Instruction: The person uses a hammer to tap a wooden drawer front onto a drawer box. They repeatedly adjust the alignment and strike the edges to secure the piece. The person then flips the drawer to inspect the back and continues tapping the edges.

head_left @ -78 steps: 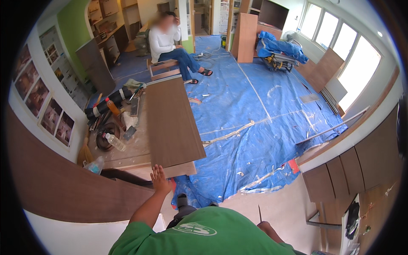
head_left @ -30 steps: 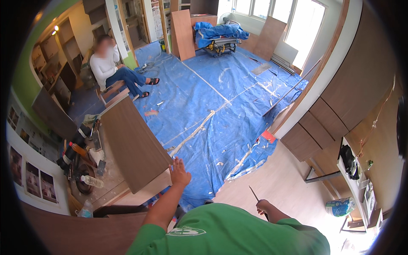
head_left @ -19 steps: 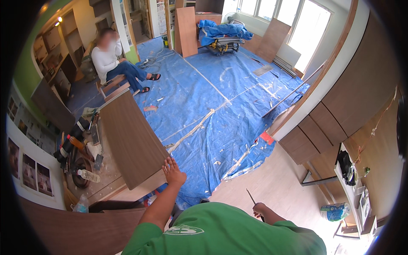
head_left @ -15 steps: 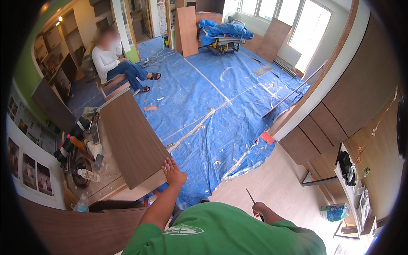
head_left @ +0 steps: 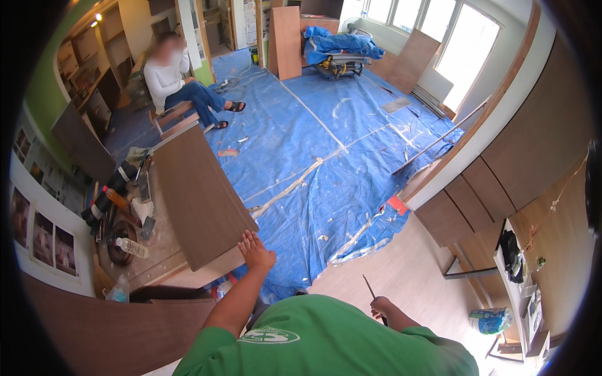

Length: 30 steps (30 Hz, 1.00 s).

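My left hand rests against the near right corner of a dark brown wood-grain board, with its fingers stretched out. The board lies lengthwise along the right side of a cluttered workbench. In my right hand, held low over the pale floor, is a slim long tool with a thin pointed shaft. The fist hides most of its handle, and its exact kind cannot be made out. Left of the board lie a clear plastic bottle, an orange bottle and several hand tools.
A blue tarp with folds and tape strips covers much of the floor. Beyond the bench a person in a white top sits. A tarp-covered cart and leaning panels stand at the back. Brown cabinets line the right.
The view has shifted slightly, so the room sits a little further right in it. My left hand stays at the board's corner, and the right hand still holds the slim tool.
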Each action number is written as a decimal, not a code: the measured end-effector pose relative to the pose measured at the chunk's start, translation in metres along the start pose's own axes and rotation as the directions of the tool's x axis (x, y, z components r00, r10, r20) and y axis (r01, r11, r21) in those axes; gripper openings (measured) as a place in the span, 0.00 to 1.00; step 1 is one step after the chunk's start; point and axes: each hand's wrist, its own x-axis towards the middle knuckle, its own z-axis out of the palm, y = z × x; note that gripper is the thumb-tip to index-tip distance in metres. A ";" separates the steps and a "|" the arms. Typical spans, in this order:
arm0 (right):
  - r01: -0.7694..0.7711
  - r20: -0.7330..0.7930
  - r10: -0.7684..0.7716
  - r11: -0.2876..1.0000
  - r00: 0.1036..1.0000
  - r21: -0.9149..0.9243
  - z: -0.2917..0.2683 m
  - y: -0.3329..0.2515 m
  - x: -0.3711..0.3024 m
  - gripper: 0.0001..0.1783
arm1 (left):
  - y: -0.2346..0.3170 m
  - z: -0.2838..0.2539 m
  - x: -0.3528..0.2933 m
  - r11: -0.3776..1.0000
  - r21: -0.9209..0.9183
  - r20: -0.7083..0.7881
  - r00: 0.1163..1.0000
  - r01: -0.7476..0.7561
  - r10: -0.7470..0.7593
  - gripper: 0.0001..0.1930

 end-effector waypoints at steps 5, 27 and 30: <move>-0.006 -0.009 0.006 1.000 1.000 -0.006 0.001 -0.005 -0.005 0.08 | -0.009 0.002 -0.001 1.000 0.018 -0.015 1.000 0.016 -0.016 0.55; 0.023 0.000 -0.023 0.999 1.000 -0.037 0.012 0.006 -0.008 0.09 | -0.022 0.003 -0.005 0.998 0.055 -0.012 0.999 0.032 -0.032 0.56; 0.023 -0.002 -0.023 0.999 1.000 -0.041 0.011 0.011 -0.002 0.10 | -0.019 -0.001 -0.005 0.999 0.042 -0.008 1.000 0.016 -0.016 0.56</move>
